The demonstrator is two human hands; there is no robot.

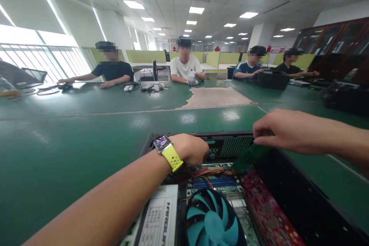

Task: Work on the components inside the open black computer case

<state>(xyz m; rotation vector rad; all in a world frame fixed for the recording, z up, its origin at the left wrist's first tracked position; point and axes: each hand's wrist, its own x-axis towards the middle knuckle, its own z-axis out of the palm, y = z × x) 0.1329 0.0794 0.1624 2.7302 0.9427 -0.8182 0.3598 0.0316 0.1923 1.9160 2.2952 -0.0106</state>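
An open black computer case (313, 188) lies on the table in front of me. My left hand (192, 150), with a yellow-strapped watch (170, 153) on the wrist, reaches over its far left part. The fingers curl down near coloured cables (211, 170); what they hold, if anything, is hidden. My right hand (275, 130) is closed above the case's far right corner, beside a blurred green patch; I cannot make out anything in it. Inside the case are a blue-bladed fan (213, 226), a white-labelled power supply (161, 215), blue memory slots (213, 183) and a red circuit board (266, 207).
The green table (72, 150) has a torn pale patch (219, 97). Several people sit across it, one with gloved hands (193, 79). Cables and a mouse (128, 88) lie at the far edge; a black case (273, 79) stands at far right.
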